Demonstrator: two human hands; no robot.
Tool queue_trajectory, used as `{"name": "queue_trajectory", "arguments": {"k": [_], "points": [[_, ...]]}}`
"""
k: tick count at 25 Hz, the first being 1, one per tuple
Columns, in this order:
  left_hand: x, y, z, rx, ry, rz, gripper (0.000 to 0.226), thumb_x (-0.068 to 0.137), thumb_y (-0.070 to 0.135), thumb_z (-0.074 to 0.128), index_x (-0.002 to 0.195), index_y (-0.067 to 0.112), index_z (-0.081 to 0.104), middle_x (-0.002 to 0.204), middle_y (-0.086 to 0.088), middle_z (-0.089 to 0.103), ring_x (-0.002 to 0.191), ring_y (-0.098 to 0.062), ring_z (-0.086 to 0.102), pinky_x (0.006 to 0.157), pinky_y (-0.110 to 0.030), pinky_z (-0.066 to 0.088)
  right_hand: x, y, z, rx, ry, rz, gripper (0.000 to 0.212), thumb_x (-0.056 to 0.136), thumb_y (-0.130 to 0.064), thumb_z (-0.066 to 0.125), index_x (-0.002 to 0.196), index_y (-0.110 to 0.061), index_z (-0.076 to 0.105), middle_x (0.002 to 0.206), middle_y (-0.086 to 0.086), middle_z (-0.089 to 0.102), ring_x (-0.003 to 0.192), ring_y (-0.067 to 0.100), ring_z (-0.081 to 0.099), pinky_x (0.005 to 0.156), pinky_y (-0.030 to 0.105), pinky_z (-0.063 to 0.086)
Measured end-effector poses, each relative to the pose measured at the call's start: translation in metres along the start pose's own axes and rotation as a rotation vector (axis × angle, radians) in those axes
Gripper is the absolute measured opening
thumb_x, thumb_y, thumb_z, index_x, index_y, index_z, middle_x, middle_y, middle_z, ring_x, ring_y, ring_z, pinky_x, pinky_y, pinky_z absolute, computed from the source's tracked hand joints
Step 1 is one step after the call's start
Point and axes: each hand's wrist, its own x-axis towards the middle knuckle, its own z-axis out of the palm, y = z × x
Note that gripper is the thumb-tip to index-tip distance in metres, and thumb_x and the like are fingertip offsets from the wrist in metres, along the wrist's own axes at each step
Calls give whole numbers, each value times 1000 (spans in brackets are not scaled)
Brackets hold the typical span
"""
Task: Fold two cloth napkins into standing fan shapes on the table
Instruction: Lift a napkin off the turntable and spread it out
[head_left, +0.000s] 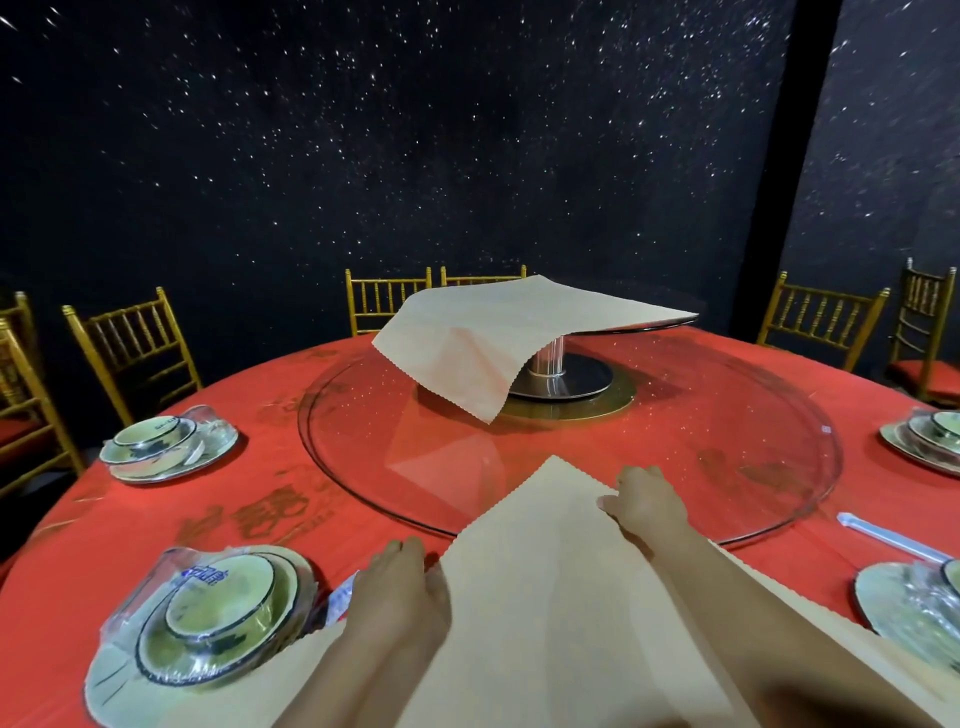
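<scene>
While my left hand (400, 587) grips the napkin (550, 597) by its left edge and my right hand (647, 501) pinches its right edge, its far corner overlaps the glass turntable (727, 467). Wrapped dishes (218, 613) sit just beside my left hand; the second napkin (498, 332) drapes the centre stand (548, 358).

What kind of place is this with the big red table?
Probably a restaurant banquet room. The big round table with a red cloth has a glass lazy Susan in the middle. Wrapped dish sets wait at the seats, and matching gold chairs stand around it.
</scene>
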Motion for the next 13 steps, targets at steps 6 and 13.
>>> {"name": "queue_trajectory", "arguments": {"k": [6,13], "points": [[1,0,10,-270,139,-42,34,90,29,48,58,23,36,82,5,53,78,-16,50,72,-28,43,-1,-3,-8,328,52,-64,27,79,-12,58,60,-24,42,76,0,53,78,22,49,70,32,38],[-24,-30,-12,-509,35,120,33,83,26,58,66,15,31,62,8,26,61,-9,24,60,-27,33,-43,1,-54,807,271,-273,15,79,-11,62,79,-26,61,85,1,66,83,28,62,77,42,50]]}}
